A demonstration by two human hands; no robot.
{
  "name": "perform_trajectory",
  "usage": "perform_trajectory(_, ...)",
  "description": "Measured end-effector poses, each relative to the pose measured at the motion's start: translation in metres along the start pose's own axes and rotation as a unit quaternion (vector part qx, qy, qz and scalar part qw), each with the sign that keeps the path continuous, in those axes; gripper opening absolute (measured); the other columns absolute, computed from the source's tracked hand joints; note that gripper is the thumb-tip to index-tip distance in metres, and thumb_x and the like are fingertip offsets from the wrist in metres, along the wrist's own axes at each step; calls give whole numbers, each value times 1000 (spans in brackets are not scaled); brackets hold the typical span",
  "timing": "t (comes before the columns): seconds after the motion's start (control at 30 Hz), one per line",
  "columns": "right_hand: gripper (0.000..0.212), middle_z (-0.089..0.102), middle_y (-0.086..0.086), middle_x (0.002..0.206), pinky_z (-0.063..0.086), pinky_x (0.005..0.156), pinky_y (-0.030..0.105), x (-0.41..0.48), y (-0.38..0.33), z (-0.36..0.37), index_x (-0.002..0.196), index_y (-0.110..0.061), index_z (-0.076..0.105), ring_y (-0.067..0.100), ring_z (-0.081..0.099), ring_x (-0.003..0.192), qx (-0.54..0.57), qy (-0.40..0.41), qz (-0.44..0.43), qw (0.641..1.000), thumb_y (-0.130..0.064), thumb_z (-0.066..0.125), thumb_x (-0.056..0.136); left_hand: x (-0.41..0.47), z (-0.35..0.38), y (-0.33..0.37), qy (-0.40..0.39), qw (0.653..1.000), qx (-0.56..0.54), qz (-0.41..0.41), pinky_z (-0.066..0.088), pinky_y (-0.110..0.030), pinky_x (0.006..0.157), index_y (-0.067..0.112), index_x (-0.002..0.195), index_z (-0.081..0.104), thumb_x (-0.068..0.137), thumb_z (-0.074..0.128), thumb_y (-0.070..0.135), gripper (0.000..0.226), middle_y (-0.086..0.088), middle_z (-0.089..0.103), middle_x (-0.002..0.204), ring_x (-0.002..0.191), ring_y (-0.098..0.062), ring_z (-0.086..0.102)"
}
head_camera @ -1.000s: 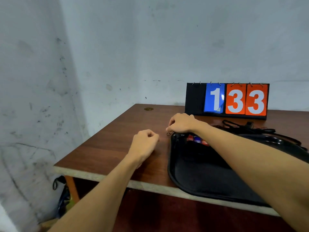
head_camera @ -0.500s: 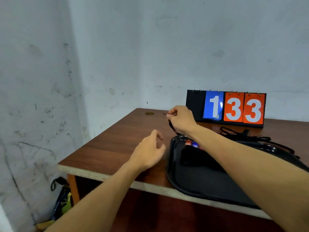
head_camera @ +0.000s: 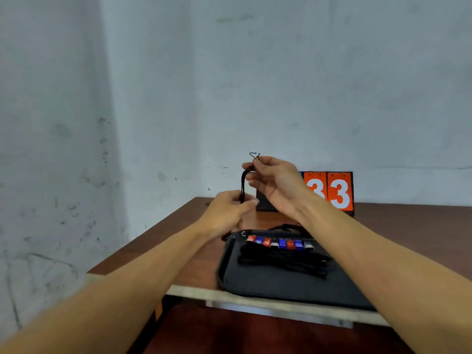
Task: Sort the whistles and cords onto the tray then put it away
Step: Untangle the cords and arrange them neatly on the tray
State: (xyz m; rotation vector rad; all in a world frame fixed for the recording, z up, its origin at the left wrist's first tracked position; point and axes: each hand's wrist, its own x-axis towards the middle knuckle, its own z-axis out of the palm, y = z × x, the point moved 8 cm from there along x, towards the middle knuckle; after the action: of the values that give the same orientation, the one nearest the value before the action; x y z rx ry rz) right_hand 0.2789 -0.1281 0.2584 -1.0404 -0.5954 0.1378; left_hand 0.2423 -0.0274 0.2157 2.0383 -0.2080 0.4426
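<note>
Over the brown table, beside the tray, a black cord runs upright, right hand pinching its top, left hand gripping it with curled fingers directly below.

Flip scoreboard at back of brown table

Matt black plastic tray, glossy coloured whistles, black woven cords, smooth wood-veneer table, rough painted wall.
</note>
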Motion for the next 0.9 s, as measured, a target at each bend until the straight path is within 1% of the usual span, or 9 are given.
perform_trajectory(0.07, 12, 70, 11, 83, 54, 55, 21, -10, -21, -12, 87, -3, 58, 13, 64, 58, 47, 25, -24, 998, -1, 50, 95, -4, 7, 13, -8, 1000, -15, 1, 45, -18, 51, 7, 99, 67, 95, 54, 24, 22, -2, 70, 79, 53, -13, 55)
perform_trajectory(0.2, 12, 66, 13, 82, 54, 54, 21, -30, -46, -55, 87, -4, 58, 14, 66, 56, 103, 112, -50, 987, 1, 50, 95, -14, 13, 20, -29, 999, 36, 3, 39, -12, 45, 7, 88, 68, 97, 50, 29, 30, -3, 69, 75, 57, -12, 55)
perform_trajectory(0.3, 14, 63, 14, 80, 53, 55, 21, -47, -52, -83, 86, -4, 57, 17, 64, 60, 82, 170, -43, 981, 8, 51, 90, -16, 7, 23, -10, 999, 40, 0, 37, -10, 44, 7, 83, 67, 95, 53, 32, 31, -5, 68, 73, 55, -13, 53)
perform_trajectory(0.4, 16, 60, 13, 77, 52, 61, 23, -62, -50, -104, 86, -4, 56, 19, 60, 65, 55, 199, -37, 978, 12, 53, 87, -17, 3, 22, -5, 996, 84, -17, 36, -14, 43, 7, 82, 67, 93, 56, 36, 33, -4, 68, 69, 49, -13, 51)
perform_trajectory(0.5, 16, 60, 11, 79, 51, 66, 26, -74, -48, -120, 88, -5, 59, 17, 60, 64, -25, 209, -38, 977, 11, 58, 85, -19, -1, 17, -1, 995, 92, -37, 34, -16, 43, 8, 80, 67, 94, 56, 35, 32, -5, 67, 67, 46, -12, 50)
perform_trajectory(0.63, 14, 64, 12, 86, 55, 75, 27, -87, -34, -126, 97, -3, 63, 18, 64, 71, -167, 190, -14, 967, 7, 57, 88, -19, 6, 31, 2, 1000, -13, -10, 40, -21, 47, 7, 84, 66, 97, 52, 32, 31, -4, 64, 67, 52, -13, 51)
perform_trajectory(0.7, 17, 68, 11, 85, 58, 76, 24, -90, -24, -122, 103, -4, 66, 16, 69, 73, -272, 174, -5, 946, 3, 56, 91, -16, 12, 45, 10, 997, -72, 5, 43, -22, 48, 6, 85, 65, 97, 52, 30, 30, -4, 63, 66, 50, -13, 51)
perform_trajectory(0.77, 18, 70, 6, 86, 58, 72, 20, -92, -12, -111, 104, -7, 68, 13, 72, 75, -368, 139, -3, 919, -2, 57, 91, -13, 17, 56, 19, 994, -108, 14, 44, -22, 49, 6, 85, 65, 96, 52, 31, 30, -4, 61, 65, 49, -13, 50)
perform_trajectory(0.9, 11, 69, 5, 88, 59, 73, 25, -94, 9, -89, 96, -15, 65, 16, 71, 78, -396, 84, -17, 914, -11, 55, 95, -8, 24, 68, 33, 989, -144, 25, 47, -22, 50, 8, 83, 65, 95, 54, 32, 29, -4, 61, 66, 50, -14, 53)
